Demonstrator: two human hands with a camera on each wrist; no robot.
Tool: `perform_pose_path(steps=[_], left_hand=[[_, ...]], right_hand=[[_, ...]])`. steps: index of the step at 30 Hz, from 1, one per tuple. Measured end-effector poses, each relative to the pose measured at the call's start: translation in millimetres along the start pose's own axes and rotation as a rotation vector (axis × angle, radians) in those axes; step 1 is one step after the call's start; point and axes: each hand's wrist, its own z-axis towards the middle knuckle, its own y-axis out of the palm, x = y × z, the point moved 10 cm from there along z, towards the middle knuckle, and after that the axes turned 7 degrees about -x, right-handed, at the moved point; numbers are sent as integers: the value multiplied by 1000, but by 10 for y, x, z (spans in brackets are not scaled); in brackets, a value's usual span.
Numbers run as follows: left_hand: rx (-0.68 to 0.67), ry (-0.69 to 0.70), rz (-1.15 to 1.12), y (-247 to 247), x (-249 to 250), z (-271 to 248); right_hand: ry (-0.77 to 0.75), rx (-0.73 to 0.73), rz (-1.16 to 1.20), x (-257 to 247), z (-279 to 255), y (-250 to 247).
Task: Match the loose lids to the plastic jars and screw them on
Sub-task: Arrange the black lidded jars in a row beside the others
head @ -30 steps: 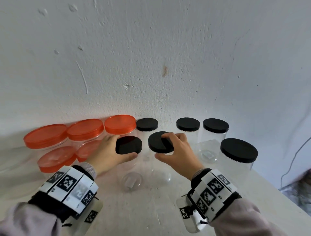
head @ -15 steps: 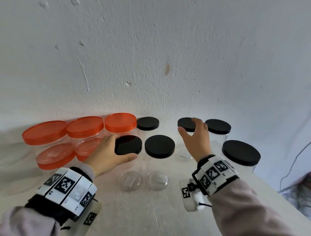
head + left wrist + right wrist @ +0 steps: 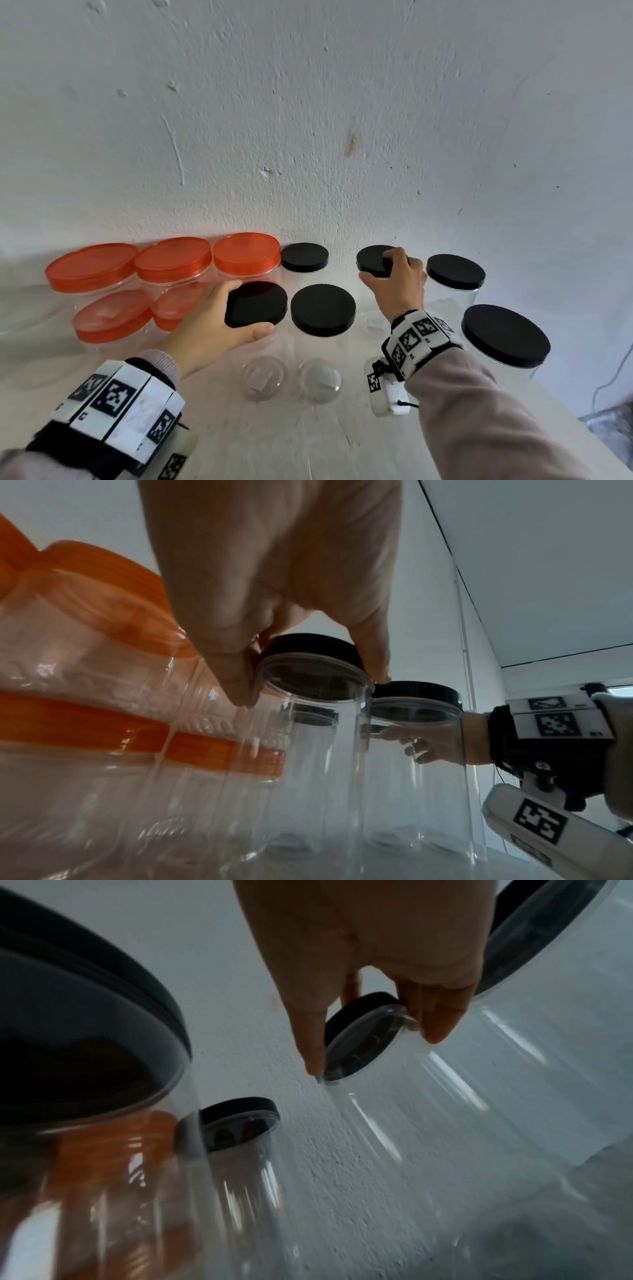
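Note:
My left hand (image 3: 247, 310) grips a black lid (image 3: 265, 301) sitting on a clear jar in the front row. The left wrist view shows my thumb and fingers (image 3: 371, 653) curled round that lid (image 3: 308, 643) on the jar's mouth (image 3: 318, 669). My right hand (image 3: 378, 267) reaches to the back row and holds the black lid (image 3: 371, 257) of a rear clear jar. The right wrist view shows that lid (image 3: 363, 1005) pinched at its rim on its jar (image 3: 428, 1096). Between my hands stands another clear jar with a black lid (image 3: 323, 310), which no hand touches.
Several orange-lidded jars (image 3: 171, 260) crowd the back left against the white wall. More black-lidded jars stand at the back (image 3: 304, 257), the right (image 3: 455, 272) and the front right (image 3: 505, 335). The white table's edge (image 3: 561, 404) runs close on the right.
My right hand let go of the middle black lid, which now rests on its jar, and moved back and right onto the rear jar's lid. The left hand stayed put.

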Motion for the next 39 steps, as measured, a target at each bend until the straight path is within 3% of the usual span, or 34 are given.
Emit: perform_pose_path(steps=[7,23,28,35,37,39], left_hand=[[18,-12,-20,6,-14,-17],[6,-11,-65,14,-35,-32],[4,-5,-71,15,-42,-24],[20,32,-27,-6,-5,-24],[21,28,-29,-7,-10,-30],[20,15,-30,-10,-26,-33]], right_hand=[[-98,-137,197,-137,182,266],[-172,-203,166,-220,271,354],[-174,-131,187,-350,-53,-1],[-429,-56,68,-546,-1033,-874],[-366,-8,-21,-345,-1131,-1137],[-199,15,-106,-26,-1127,-1312]])
